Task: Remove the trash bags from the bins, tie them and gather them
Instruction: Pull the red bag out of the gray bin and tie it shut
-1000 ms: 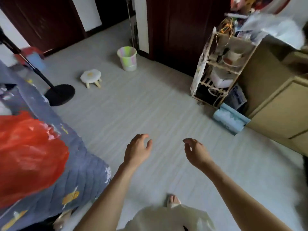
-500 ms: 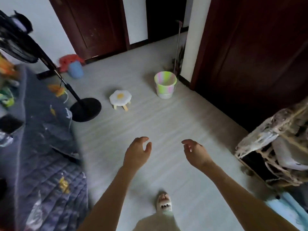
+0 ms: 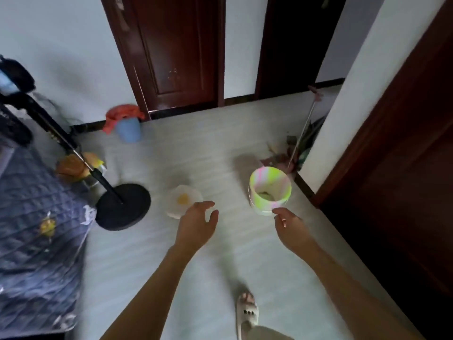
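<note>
The striped bin [image 3: 270, 190] is standing by the wall corner, something pale, perhaps its bag, lying inside. My left hand [image 3: 196, 229] and right hand [image 3: 291, 229] are hovering before it, fingers loosely curled, gripping nothing.

Upright striped bin [image 3: 270, 190], floor, lined.

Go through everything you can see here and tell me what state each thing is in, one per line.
striped bin: upright on the floor, liner inside
blue bin: upright by the wall, red bag over its rim
left hand: fingers loosely curled, empty
right hand: empty, near the striped bin
small stool: upright
left door: closed
</note>
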Demonstrator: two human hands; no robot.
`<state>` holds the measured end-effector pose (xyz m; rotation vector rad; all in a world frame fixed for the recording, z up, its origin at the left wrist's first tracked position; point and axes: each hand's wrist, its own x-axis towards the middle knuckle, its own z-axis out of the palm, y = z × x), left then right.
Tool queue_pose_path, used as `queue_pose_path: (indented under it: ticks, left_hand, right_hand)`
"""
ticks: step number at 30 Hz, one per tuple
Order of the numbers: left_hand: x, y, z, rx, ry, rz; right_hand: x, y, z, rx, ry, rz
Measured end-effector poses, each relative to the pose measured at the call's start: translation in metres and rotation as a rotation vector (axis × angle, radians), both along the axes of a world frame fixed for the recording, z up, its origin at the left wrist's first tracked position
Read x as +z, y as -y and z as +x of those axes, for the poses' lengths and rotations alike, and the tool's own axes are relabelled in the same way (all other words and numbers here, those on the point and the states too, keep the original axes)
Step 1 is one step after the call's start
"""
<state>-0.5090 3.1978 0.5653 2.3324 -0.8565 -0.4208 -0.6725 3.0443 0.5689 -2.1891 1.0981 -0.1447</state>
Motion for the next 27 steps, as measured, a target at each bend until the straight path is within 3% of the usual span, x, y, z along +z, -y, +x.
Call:
queue_pose_path:
  ticks: [7,14,27]
  left_hand:
    - [0.037,0.12,0.16,0.2,-0.046,-0.018]
    - [0.006,0.202,0.373,0.41,-0.051,-0.003]
    - [0.032,0.36,0.749,0.495,-0.031,-0.07]
  right_hand:
    - [0.036,0.16,0.206,0.156,0.061,0.02]
    - [0.01,0.266,0.441,0.348,0.089,0.065]
    - [0.023,0.419,0.838,0.473,0.007,0.105]
